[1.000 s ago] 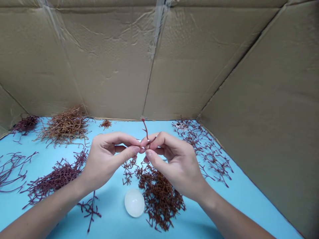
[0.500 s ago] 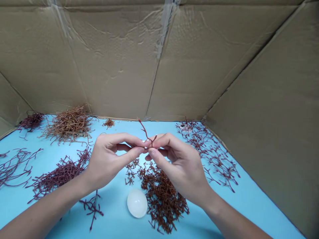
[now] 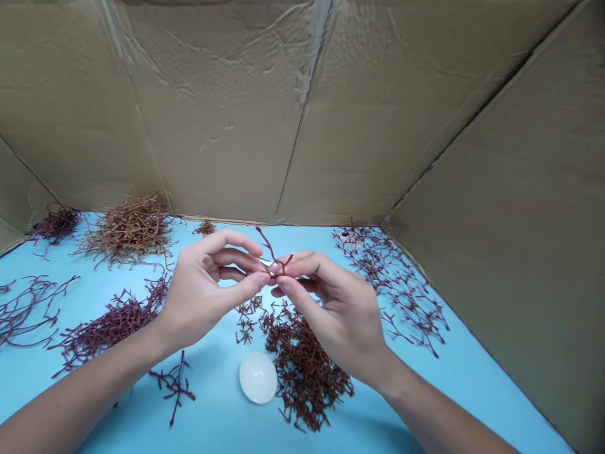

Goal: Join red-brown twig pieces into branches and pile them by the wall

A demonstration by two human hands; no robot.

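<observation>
A thin reddish-brown branched twig (image 3: 267, 243) stands up between my two hands, above the middle of the blue tabletop. My right hand (image 3: 338, 306) pinches its lower part between thumb and index finger. At the twig's low left end is the thumb of my left hand (image 3: 203, 287), with the fingers curled behind it and the index finger lifted away. The fingers partly hide the join. Below the hands lies a pile of short brown twig pieces (image 3: 309, 372), with a smaller scatter of pieces (image 3: 246, 318) at its upper left. A white, smooth, rounded object (image 3: 258, 378) sits beside the pile.
Purple-brown branched twigs (image 3: 116, 325) are heaped at left, near a lone branched twig (image 3: 176, 386). Longer stems (image 3: 31, 312) lie far left; a tan heap (image 3: 130, 230) and a dark bundle (image 3: 57, 222) sit behind. Twigs (image 3: 397, 284) spread at right. Cardboard walls (image 3: 227, 126) enclose the table.
My left index finger has lifted off the twig, and the left hand has opened somewhat. The twig has shifted slightly left with my right hand's pinch still on it.
</observation>
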